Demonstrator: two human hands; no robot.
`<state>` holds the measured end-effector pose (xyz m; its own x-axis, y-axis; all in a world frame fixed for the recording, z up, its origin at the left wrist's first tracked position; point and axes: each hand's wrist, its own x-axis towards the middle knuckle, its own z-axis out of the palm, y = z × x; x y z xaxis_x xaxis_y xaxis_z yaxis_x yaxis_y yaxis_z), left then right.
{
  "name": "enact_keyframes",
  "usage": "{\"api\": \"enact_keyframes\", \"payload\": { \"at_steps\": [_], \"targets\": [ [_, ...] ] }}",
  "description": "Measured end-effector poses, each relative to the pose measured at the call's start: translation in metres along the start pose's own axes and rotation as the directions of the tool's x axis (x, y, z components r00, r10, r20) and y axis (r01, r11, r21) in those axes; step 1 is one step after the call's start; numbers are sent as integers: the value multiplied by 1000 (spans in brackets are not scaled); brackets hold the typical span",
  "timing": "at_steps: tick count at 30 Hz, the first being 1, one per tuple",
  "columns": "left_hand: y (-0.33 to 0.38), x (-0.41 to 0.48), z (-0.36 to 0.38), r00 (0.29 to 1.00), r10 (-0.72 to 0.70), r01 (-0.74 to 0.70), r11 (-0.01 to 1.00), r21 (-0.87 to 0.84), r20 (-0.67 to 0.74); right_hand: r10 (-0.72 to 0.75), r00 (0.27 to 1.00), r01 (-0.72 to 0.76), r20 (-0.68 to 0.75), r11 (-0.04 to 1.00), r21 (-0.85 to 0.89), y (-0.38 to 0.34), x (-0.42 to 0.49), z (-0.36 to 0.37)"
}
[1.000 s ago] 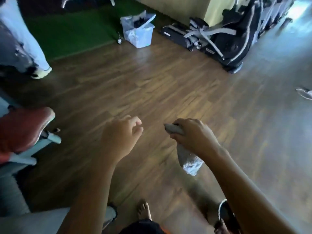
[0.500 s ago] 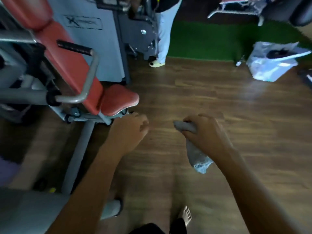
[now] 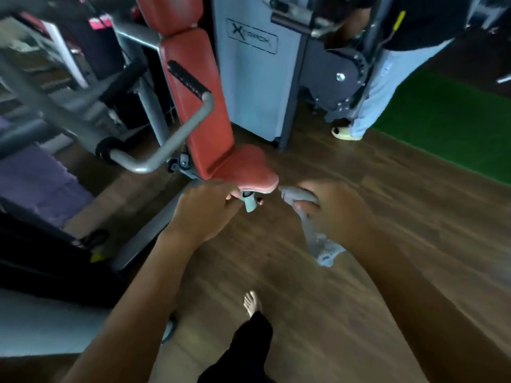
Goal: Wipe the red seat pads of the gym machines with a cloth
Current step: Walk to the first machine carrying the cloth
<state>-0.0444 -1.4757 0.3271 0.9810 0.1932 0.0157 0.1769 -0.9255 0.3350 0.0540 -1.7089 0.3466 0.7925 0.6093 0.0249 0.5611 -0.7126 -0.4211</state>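
Observation:
A red seat pad (image 3: 246, 168) sits low on a grey gym machine, with a long red back pad (image 3: 197, 100) rising behind it and a red headrest pad (image 3: 168, 12) at the top. My left hand (image 3: 206, 210) hovers just in front of the seat's near edge, fingers curled, nothing in it. My right hand (image 3: 336, 207) is to the right of the seat, closed on a grey cloth (image 3: 312, 219) whose loose end hangs down toward the floor. The frame is motion-blurred.
A grey handle bar (image 3: 166, 150) with a black grip juts out left of the seat. The grey weight-stack housing (image 3: 254, 78) stands behind. Another person's leg and shoe (image 3: 362, 117) stand at the right, by green turf (image 3: 448, 125). My bare foot (image 3: 251, 302) is on the wooden floor.
The view has swung left and closer to the machine. The red seat now lies right in front of my hands. My right hand has kept its hold on the cloth.

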Motion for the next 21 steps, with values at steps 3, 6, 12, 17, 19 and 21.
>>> {"api": "enact_keyframes", "payload": {
  "at_steps": [3,6,12,17,19,21],
  "targets": [
    [-7,46,14,997,-82,82,996,22,-10,-57,997,61,48,992,-106,23,61,4],
    [-11,99,22,985,-173,173,985,3,17,-110,988,125,110,983,-136,46,125,-1],
    [-18,183,31,942,-335,336,940,-64,23,-251,944,280,214,953,-117,85,236,-10],
    [-23,227,37,879,-477,475,876,-83,-1,-362,895,388,260,920,-57,108,313,-6],
    [-21,242,45,840,-542,539,838,-90,-14,-376,878,412,295,909,-66,119,344,-1],
    [-17,257,59,797,-603,598,795,-101,-30,-412,849,454,331,889,-57,133,372,6]
  ]
}}
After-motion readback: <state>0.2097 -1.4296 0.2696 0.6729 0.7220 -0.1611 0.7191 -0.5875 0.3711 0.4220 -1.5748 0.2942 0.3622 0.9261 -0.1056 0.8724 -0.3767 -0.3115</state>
